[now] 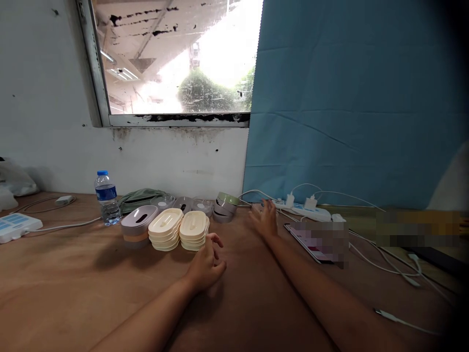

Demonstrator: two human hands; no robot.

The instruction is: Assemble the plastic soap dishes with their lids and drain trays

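Note:
My left hand (208, 264) is beside the right-hand stack of cream oval lids (194, 226), fingers loosely bent with the thumb apart, and nothing shows in it. Whether its fingertips touch the stack I cannot tell. Another stack of cream lids (165, 230) stands just to the left, beside pale purple oval pieces (138, 220) with a slot on top and an orange band below. My right hand (266, 220) reaches farther forward with its fingers spread, between the grey and green ring-shaped pieces (224, 209) and the white cables. Nothing is seen in its grasp.
Clear and grey parts (183, 203) and a green bag (142, 198) lie along the wall. A water bottle (107, 198) stands at the left. A power strip (308, 211), a phone (308, 242) and loose cables are on the right; another power strip (18, 226) is far left.

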